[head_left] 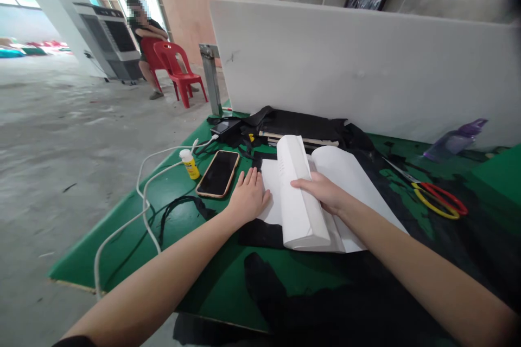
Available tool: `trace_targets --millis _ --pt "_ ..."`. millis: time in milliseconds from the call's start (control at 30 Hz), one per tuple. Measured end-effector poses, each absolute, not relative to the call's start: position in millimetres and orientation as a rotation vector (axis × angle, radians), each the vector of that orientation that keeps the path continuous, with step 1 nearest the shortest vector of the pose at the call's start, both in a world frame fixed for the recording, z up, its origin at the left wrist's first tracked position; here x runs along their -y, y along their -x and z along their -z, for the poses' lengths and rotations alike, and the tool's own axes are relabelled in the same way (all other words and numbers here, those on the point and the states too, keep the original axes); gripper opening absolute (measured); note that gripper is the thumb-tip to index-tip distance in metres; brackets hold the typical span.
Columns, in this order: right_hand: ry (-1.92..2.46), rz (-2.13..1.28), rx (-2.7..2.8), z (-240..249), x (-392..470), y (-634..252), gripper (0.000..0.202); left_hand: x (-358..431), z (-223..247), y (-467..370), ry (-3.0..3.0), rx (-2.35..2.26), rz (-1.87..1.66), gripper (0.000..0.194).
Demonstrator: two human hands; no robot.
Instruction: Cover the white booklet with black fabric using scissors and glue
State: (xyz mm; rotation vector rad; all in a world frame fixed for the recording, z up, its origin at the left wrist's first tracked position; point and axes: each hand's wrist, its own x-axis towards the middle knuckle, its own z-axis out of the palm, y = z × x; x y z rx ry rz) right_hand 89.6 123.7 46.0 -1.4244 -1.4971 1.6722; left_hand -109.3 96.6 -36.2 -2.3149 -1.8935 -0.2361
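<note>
A thick folded bundle of white paper [299,195] stands out above an opened white sheet [345,179] and black material on the green table. My right hand [321,191] is closed round the bundle's right side, with the thumb over its top. To the left, my left hand [249,195] lies flat with fingers stretched out, at the left edge of a white page [272,206]. Just beyond my left hand is a phone [218,173] with a dark screen, and a small white and yellow bottle [189,164] stands beside it.
Scissors [437,200] with red and yellow handles and a purple bottle [456,140] are at the right. White cables [144,203] cross the left edge of the green table [122,244]. A white board [358,65] stands behind. A person [148,32] sits far left near red chairs [179,68].
</note>
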Motion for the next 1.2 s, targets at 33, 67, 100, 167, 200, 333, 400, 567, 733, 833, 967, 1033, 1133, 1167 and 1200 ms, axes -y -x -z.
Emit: trace_targets --millis 33,67,100,167,200,333,400,567,733,833,967,1033,1133,1167,1200 --pt "1.447 -1.652 1.539 -47 -125 -83 0.040 -97 36 109 2.319 1.896 0.241 0.061" --pt "1.494 -1.621 1.576 -48 -126 -78 0.040 -97 36 109 2.323 1.900 0.245 0.061" --pt "1.545 -1.592 1.614 -48 -127 -72 0.041 -98 36 110 2.326 1.905 0.250 0.060" --pt "1.594 -1.517 1.686 -47 -130 -60 0.050 -99 36 110 2.332 1.917 0.262 0.059" --pt "1.577 -1.462 1.719 -45 -131 -54 0.059 -100 36 110 2.333 1.922 0.272 0.058" --pt "1.306 -1.055 1.925 -40 -136 -28 0.092 -100 33 112 2.323 1.920 0.316 0.055" --pt "1.151 -0.840 2.132 -37 -138 -15 0.084 -98 30 114 2.331 1.911 0.306 0.052" --pt "1.136 -0.678 2.534 -33 -144 7 0.023 -94 23 120 2.452 1.840 0.213 0.047" --pt "1.139 -0.835 2.571 -36 -153 10 0.018 -94 26 125 2.518 1.792 0.267 0.044" --pt "0.968 -0.773 2.612 -36 -160 5 0.033 -93 24 125 2.517 1.826 0.285 0.045" --pt "0.655 -0.480 2.619 -31 -165 0 0.033 -94 22 124 2.484 1.816 0.349 0.045" --pt "0.586 -0.398 2.576 -27 -166 -2 0.033 -97 23 127 2.433 1.829 0.389 0.045" --pt "0.545 -0.324 2.514 -20 -167 -3 0.031 -102 26 135 2.301 1.897 0.485 0.040" --pt "0.533 -0.315 2.487 -17 -167 -3 0.030 -103 26 138 2.264 1.903 0.515 0.038" --pt "0.529 -0.318 2.452 -14 -167 -2 0.030 -104 26 142 2.232 1.900 0.534 0.036"
